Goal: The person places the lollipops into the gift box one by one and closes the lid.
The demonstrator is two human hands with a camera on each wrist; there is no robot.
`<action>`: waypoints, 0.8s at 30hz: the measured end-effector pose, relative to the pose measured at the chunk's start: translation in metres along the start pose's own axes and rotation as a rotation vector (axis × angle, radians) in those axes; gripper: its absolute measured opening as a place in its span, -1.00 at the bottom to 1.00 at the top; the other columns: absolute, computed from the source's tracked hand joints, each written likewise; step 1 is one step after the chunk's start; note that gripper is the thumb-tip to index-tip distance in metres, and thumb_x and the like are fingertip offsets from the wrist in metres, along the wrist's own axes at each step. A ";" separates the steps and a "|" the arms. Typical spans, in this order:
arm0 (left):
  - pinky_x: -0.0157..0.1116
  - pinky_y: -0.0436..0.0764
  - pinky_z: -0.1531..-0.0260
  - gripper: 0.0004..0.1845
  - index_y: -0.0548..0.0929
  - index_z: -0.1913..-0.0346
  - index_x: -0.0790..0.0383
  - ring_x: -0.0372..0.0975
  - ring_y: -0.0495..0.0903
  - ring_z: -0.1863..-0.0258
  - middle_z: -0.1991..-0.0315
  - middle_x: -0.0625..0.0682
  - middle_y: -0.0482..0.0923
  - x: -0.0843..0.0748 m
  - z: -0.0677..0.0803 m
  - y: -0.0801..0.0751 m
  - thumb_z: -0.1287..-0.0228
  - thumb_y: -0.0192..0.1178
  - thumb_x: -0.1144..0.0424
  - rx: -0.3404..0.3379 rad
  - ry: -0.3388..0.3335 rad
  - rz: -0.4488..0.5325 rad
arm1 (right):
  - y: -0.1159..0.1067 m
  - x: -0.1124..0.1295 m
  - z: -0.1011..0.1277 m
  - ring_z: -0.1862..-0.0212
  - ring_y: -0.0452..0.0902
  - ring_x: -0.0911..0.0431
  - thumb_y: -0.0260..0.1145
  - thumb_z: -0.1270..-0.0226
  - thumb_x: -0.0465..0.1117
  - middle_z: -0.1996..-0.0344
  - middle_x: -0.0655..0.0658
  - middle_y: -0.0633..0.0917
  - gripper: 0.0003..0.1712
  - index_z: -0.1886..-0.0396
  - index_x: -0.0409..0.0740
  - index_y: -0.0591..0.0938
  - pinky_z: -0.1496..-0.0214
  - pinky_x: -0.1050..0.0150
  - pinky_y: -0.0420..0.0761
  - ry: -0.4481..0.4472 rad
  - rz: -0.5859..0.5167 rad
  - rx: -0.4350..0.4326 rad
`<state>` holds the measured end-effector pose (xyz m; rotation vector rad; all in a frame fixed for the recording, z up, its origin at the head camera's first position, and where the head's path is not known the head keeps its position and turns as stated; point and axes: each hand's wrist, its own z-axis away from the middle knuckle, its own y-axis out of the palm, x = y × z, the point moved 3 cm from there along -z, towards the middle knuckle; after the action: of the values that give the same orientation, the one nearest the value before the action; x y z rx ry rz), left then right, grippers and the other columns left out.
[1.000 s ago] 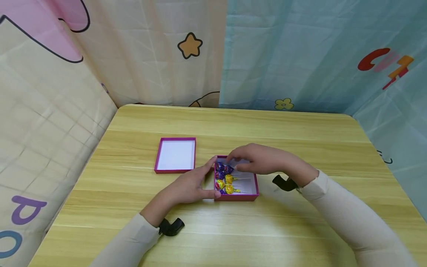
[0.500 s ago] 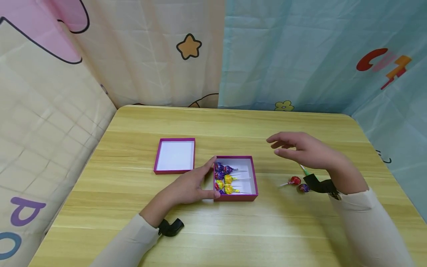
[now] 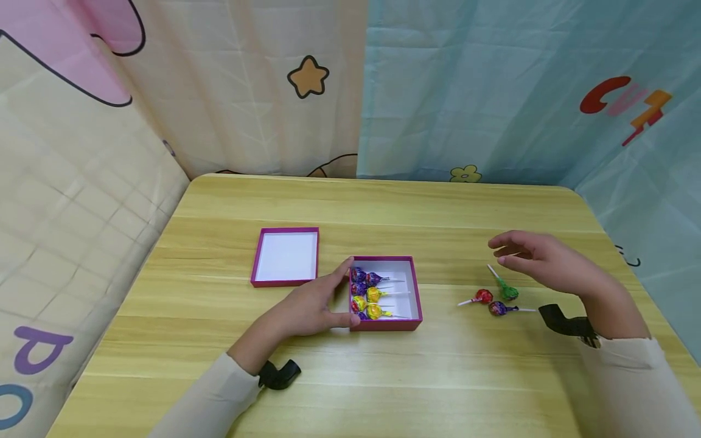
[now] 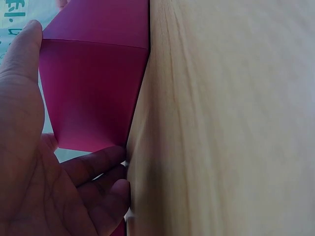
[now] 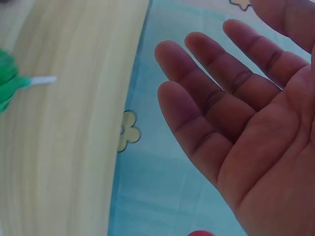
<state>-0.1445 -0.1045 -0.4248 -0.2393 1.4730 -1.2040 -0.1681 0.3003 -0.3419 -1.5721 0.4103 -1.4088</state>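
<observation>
My left hand (image 3: 312, 304) holds the open magenta box (image 3: 386, 325) by its left side, thumb on the near corner and index finger at the far corner. The left wrist view shows the box's side wall (image 4: 93, 93) between thumb and fingers. Inside lie purple-wrapped lollipops (image 3: 373, 279) and yellow ones (image 3: 375, 311), sticks pointing right. My right hand (image 3: 547, 261), holding nothing, hovers above and behind a green lollipop (image 3: 509, 292), its fingers relaxed. Beside the green one lie a red lollipop (image 3: 484, 296) and a purple lollipop (image 3: 498, 308) on the table.
Left of the box, the magenta box lid (image 3: 289, 258) lies with its white inside up. The wooden table (image 3: 383, 383) is bordered at the back by printed curtains (image 3: 465, 91).
My right hand has moved from inside the box to the right, over the loose lollipops, which have come into sight. The left hand has stayed at the box.
</observation>
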 end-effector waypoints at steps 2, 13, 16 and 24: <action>-0.12 0.26 -0.37 0.19 -0.25 -0.59 -0.32 -0.18 0.15 -0.47 -0.55 -0.07 0.06 0.000 0.000 0.000 -0.04 0.27 -0.46 0.000 -0.002 0.005 | 0.001 -0.007 0.003 -0.08 0.57 0.12 0.21 -0.52 -0.15 -0.13 -0.16 0.61 -0.65 -0.21 -0.13 0.54 0.03 0.33 0.60 0.009 0.003 -0.006; -0.09 0.26 -0.37 0.18 -0.24 -0.59 -0.32 -0.17 0.14 -0.48 -0.56 -0.08 0.04 0.001 0.001 0.000 -0.05 0.27 -0.44 0.003 0.002 0.017 | 0.016 -0.040 0.016 -0.03 0.59 -0.04 0.24 -0.48 -0.22 -0.02 -0.15 0.65 -0.70 -0.13 -0.22 0.58 0.08 0.21 0.62 0.068 0.039 0.046; -0.08 0.27 -0.37 0.18 -0.24 -0.59 -0.32 -0.16 0.14 -0.48 -0.56 -0.08 0.03 0.001 0.001 0.000 -0.05 0.27 -0.45 0.002 0.001 0.016 | 0.020 -0.045 0.020 -0.01 0.59 -0.04 0.26 -0.47 -0.20 0.00 -0.13 0.65 -0.69 -0.11 -0.23 0.58 0.11 0.22 0.62 0.070 0.044 0.048; -0.08 0.25 -0.38 0.18 -0.24 -0.58 -0.33 -0.17 0.13 -0.48 -0.56 -0.08 0.03 0.000 0.001 0.000 -0.06 0.28 -0.43 0.002 0.006 0.021 | 0.032 -0.052 0.026 0.09 0.58 0.08 0.32 -0.41 -0.21 0.11 -0.05 0.66 -0.73 -0.03 -0.22 0.60 0.18 0.28 0.61 0.083 0.004 0.070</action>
<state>-0.1435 -0.1056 -0.4247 -0.2181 1.4761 -1.1903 -0.1490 0.3352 -0.3951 -1.4593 0.4089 -1.4740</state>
